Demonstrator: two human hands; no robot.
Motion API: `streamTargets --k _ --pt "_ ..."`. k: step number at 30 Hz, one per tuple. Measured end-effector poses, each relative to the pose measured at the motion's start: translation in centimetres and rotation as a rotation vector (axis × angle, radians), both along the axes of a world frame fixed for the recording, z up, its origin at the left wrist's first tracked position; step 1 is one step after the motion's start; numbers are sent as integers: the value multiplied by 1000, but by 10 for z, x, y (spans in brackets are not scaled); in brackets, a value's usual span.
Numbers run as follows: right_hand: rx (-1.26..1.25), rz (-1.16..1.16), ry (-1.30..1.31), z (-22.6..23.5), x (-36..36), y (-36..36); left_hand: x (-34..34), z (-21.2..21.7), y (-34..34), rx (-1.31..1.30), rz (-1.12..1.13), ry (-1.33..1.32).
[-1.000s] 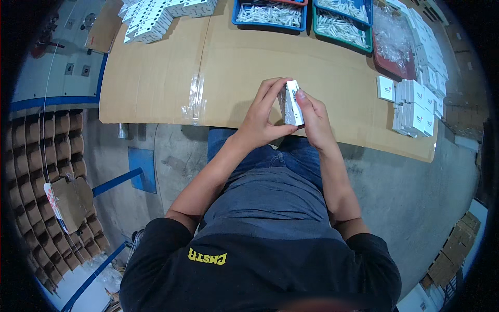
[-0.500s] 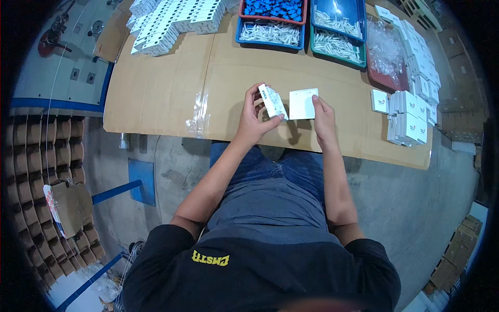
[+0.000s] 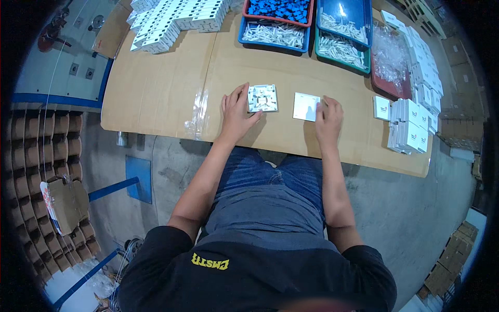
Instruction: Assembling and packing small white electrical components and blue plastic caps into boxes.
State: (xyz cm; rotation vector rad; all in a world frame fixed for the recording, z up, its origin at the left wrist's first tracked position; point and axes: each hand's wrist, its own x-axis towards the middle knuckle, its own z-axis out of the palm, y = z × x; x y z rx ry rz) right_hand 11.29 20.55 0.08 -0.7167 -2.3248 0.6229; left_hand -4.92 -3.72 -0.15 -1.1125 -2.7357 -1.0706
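Note:
My left hand (image 3: 236, 113) is on the table, fingers and thumb apart, beside a square white wall-switch-like module (image 3: 263, 99). This module lies with its inner side up, showing metal and dark parts; my thumb is close to its lower edge. To its right a flat, smooth white square cover plate (image 3: 305, 106) rests on the cardboard. My right hand (image 3: 329, 118) is at that plate's right edge, with the thumb at the rim and the other fingers loosely bent beyond it. Whether the thumb still touches the plate is hard to tell.
Cardboard covers the table (image 3: 166, 88). White boxed units (image 3: 179, 26) stand in rows at the far left. Trays of blue parts (image 3: 278, 10) and white plugs (image 3: 273, 35) sit at the back. A red tray of plastic bags (image 3: 390, 62) and stacked white plates (image 3: 408, 125) are at right.
The module in my left hand has gone from tilted and raised to flat on the table, inner side up. The cover plate has been lowered too, and both hands have loosened and spread apart.

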Motion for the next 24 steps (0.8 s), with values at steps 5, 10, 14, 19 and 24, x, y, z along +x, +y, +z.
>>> streamTargets --k 5,10,14,19,24 --pt "21 146 -108 -4 1 -33 25 16 26 -117 140 -22" --pt "74 117 -139 -1 -6 -26 28 11 49 -130 221 118" --pt "99 55 -102 -21 -6 -20 27 3 46 -77 211 124" --pt "83 29 -84 -17 -8 -25 28 9 45 -68 208 127" --pt "-35 22 -28 -1 -6 -21 29 4 47 -117 214 98"
